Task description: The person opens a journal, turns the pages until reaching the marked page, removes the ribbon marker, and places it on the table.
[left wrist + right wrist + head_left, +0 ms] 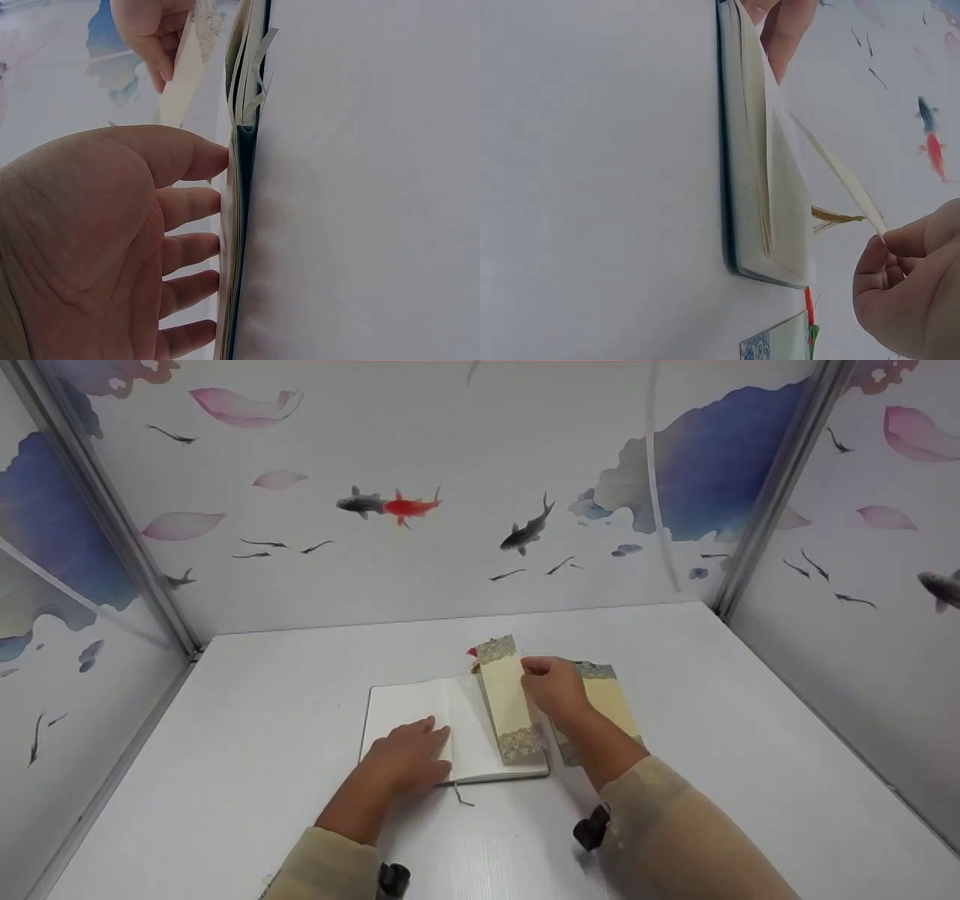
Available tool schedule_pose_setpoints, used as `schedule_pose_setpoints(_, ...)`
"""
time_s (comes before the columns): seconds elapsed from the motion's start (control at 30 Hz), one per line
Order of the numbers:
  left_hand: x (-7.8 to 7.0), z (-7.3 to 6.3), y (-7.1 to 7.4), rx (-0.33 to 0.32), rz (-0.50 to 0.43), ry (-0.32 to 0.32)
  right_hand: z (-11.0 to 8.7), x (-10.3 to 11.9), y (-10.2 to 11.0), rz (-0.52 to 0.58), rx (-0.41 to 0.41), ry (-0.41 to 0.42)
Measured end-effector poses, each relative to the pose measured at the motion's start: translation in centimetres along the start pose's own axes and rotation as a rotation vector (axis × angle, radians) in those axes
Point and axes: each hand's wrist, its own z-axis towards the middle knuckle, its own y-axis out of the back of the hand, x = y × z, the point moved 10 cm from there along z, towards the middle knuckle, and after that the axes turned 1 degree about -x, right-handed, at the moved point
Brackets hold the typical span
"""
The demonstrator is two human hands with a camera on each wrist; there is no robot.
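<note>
An open notebook with blank pages lies on the table, its thin ribbon hanging out at the near edge. My left hand rests on the left page, fingertips and thumb touching the paper, as the left wrist view also shows. Between thumb and fingers my right hand pinches the edge of a cream bookmark with patterned ends. That bookmark is tilted over the right page; in the right wrist view a gold tassel shows beside it.
Right of the notebook lies a second cream piece with patterned ends, partly hidden by my right forearm. A red tassel end shows at the held bookmark's far end. Printed panels wall the white table at the back and sides.
</note>
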Motion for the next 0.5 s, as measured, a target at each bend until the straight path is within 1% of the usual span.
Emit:
schedule_pose_setpoints(0.1, 0.1, -0.1, 0.0, 0.003, -0.004, 0.005, 0.3, -0.3, 0.6, 0.034, 0.002, -0.039)
schedule_pose_setpoints(0.2, 0.1, -0.1, 0.0, 0.003, -0.004, 0.004, 0.5, -0.6, 1.6, 0.054, 0.001, -0.063)
schedule_pose_setpoints(0.4, 0.2, 0.1, -0.2, 0.006, 0.005, -0.009, 1.0, -1.8, 4.9, 0.079, -0.01, -0.125)
schedule_pose_setpoints(0.5, 0.2, 0.1, -0.2, 0.007, 0.008, -0.007, 1.3, -2.6, 6.8, 0.068, -0.01, -0.144)
